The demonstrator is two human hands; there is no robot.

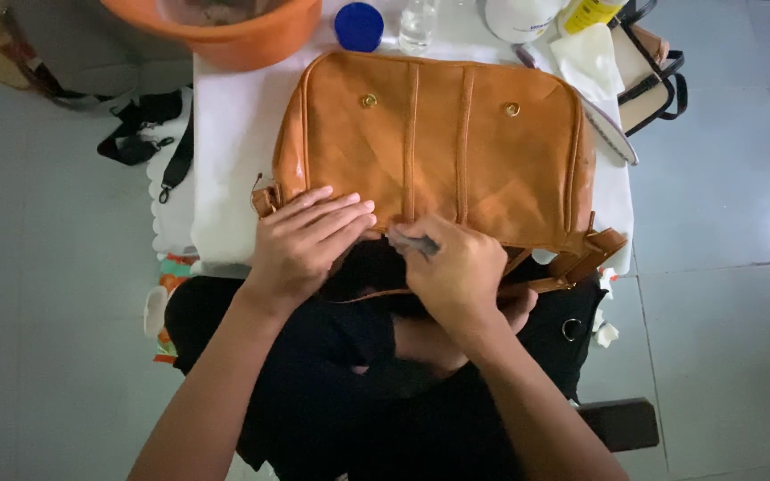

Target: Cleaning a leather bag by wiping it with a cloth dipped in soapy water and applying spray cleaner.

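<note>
I see tan leather bag [438, 147] flat on white-covered table [229, 160]. Left hand [309, 240] pressed on bag's near edge, fingers spread flat. Right hand [452, 272] fingers pinched on small dark tool [416, 242] at bag's lower seam.

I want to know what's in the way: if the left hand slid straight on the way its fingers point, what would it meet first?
The left hand lies flat on the tan leather bag, fingers pointing toward the right hand. Going straight on, it would probably meet that hand's thumb and the small dark tool it pinches, though depth is hard to judge.
</note>
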